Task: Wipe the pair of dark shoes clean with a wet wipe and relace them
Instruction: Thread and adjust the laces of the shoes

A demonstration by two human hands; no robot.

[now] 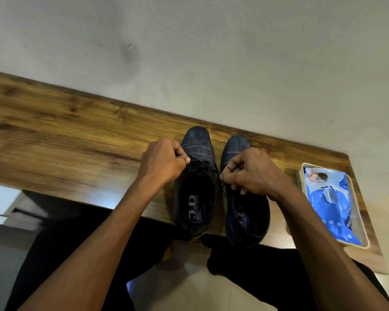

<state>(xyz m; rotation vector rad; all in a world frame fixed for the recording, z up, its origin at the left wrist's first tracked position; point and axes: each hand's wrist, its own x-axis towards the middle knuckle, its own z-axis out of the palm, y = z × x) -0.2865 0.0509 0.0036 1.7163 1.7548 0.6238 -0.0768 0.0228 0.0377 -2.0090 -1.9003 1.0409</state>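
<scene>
Left of the shoes: we see bare wooden shelf (61, 140) running out to the frame's edge, open to any approach.
Behind the shoes: the wall (189, 52) meets the shelf just past both toes, so we find almost no room there.
Between the shoes: only a narrow gap, crossed by the taut lace (208, 168).
Over the shoes: the left hand (161, 162) and right hand (253, 171) block the laced fronts.
Right of the shoes: a short bare strip, then the tray (358, 209) holding the wipes pack (330, 203) near the shelf's end.
</scene>
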